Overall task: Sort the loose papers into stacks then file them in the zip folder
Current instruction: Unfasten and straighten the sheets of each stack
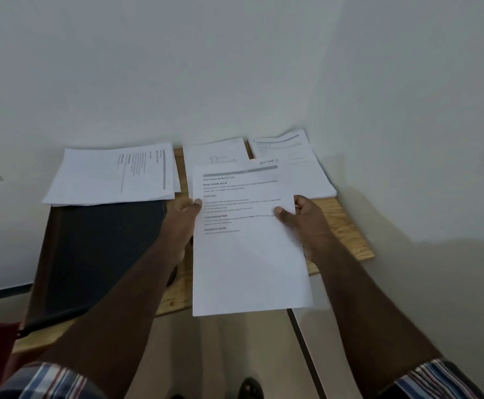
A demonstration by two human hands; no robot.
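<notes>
Papers [249, 254] hang between both hands, left grip [184, 217] and right grip [301, 217] pinching opposite side edges.

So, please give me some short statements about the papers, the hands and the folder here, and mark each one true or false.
1. Both hands hold one printed sheet above the wooden table. True: left hand at its left edge, right hand at its right edge.
2. The dark zip folder lies right of the held sheet. False: it lies left of it.
3. A paper stack rests partly on the folder's far end. True.
4. The folder stands open with papers inside. False: it lies flat and closed.
5. Further stacks lie by the wall, behind the held sheet. True.
</notes>
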